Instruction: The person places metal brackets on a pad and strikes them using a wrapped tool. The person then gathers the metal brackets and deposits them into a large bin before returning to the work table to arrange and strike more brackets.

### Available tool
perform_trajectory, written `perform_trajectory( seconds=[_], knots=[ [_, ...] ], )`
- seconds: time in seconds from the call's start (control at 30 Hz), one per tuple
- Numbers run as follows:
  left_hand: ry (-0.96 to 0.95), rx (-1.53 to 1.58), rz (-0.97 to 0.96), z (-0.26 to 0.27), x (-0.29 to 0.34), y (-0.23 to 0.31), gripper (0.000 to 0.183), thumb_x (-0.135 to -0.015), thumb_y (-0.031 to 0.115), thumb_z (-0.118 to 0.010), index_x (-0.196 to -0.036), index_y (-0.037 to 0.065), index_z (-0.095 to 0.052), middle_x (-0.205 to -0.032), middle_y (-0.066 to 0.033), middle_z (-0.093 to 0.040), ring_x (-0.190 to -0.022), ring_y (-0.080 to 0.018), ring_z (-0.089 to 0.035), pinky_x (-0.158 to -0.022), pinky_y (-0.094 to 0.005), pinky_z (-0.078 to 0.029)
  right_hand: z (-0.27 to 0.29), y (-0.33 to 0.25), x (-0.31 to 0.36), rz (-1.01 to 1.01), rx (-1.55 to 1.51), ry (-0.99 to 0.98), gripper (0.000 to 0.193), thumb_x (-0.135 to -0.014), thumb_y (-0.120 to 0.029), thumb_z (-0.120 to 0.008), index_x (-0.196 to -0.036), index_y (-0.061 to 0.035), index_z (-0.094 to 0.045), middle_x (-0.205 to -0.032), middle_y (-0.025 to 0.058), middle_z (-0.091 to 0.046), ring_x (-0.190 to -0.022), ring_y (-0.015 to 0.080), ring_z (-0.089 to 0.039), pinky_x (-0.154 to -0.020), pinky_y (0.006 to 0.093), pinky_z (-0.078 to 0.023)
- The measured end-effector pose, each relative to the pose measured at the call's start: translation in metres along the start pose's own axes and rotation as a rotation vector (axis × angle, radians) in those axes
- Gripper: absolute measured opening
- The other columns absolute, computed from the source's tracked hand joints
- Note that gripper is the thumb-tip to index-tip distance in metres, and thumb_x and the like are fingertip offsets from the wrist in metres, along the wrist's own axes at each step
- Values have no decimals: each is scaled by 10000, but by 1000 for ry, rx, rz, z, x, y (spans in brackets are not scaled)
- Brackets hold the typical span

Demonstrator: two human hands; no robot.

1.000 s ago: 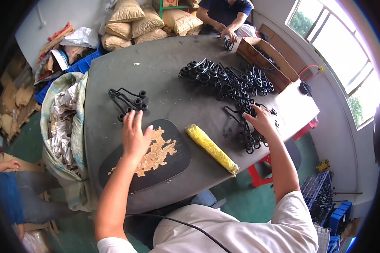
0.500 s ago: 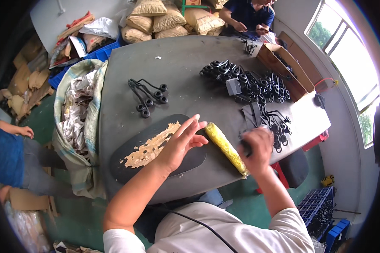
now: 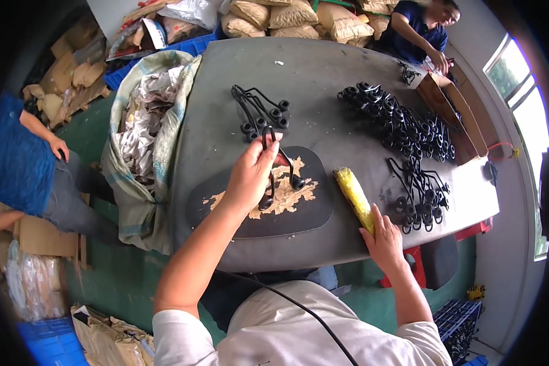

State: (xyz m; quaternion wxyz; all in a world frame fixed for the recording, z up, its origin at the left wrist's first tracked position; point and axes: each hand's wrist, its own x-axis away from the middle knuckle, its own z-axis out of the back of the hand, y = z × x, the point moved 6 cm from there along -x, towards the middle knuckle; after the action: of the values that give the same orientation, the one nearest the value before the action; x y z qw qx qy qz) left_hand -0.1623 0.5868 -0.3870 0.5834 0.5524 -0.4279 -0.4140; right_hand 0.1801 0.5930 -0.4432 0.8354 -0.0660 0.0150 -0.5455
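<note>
Left hand point(image 3: 252, 174): fingers pinch the looped upper end of a black bent-rod part with round end knobs point(image 3: 296, 182), above a dark rounded pad point(image 3: 250, 229). Right hand point(image 3: 385, 244): fingers at near end of the yellow film-wrapped roll point(image 3: 354, 194), can't tell if gripping. Grey tabletop point(image 3: 311, 73) edge close below; bare room beyond roll. Part's knobs point toward person, long axis roughly fore-aft; roll slants near-right.

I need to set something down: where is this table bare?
The gray table is largely bare between the small rod cluster and the large black heap, and between that cluster and the sack. Crowded: the right side, holding that heap, a smaller heap and the cardboard box.
</note>
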Motion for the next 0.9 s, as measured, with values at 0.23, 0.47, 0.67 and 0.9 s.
perform_trajectory(
  seconds=[0.23,0.47,0.67,0.9],
  knots=[
    [12,-202,-93,6,-7,6,299,-1064,337,-525,-1223,121,-657,-874,36,-686,-677,-6,-467,-619,-207,-405,-20,-9,-1,-386,-1636,-225,660,-1011,-269,-607,-1562,-78,-298,-1026,60,-638,-813,100,-587,-699,244,-499],
    [47,-418,-248,5,-9,22,275,-1043,293,-571,-1040,33,-657,-763,-21,-674,-636,-56,-515,-613,-243,-444,54,-78,12,230,-1323,-28,824,-1016,-124,-530,-1615,-90,35,-1119,131,-616,-881,155,-584,-786,302,-505],
    [121,-485,-457,6,-9,23,214,-1014,211,-622,-1022,2,-665,-796,-64,-700,-738,-109,-686,-671,-278,-532,15,-103,-21,151,-827,-331,719,-995,-107,-539,-1611,-120,-168,-958,146,-645,-819,205,-628,-803,340,-521],
    [71,-660,-370,13,-7,34,282,-977,243,-669,-938,-35,-643,-769,-138,-627,-620,-181,-563,-623,-325,-477,44,-93,7,339,-924,-35,703,-948,-36,-561,-1582,-112,-269,-944,188,-673,-810,246,-684,-735,356,-540]
  ],
)
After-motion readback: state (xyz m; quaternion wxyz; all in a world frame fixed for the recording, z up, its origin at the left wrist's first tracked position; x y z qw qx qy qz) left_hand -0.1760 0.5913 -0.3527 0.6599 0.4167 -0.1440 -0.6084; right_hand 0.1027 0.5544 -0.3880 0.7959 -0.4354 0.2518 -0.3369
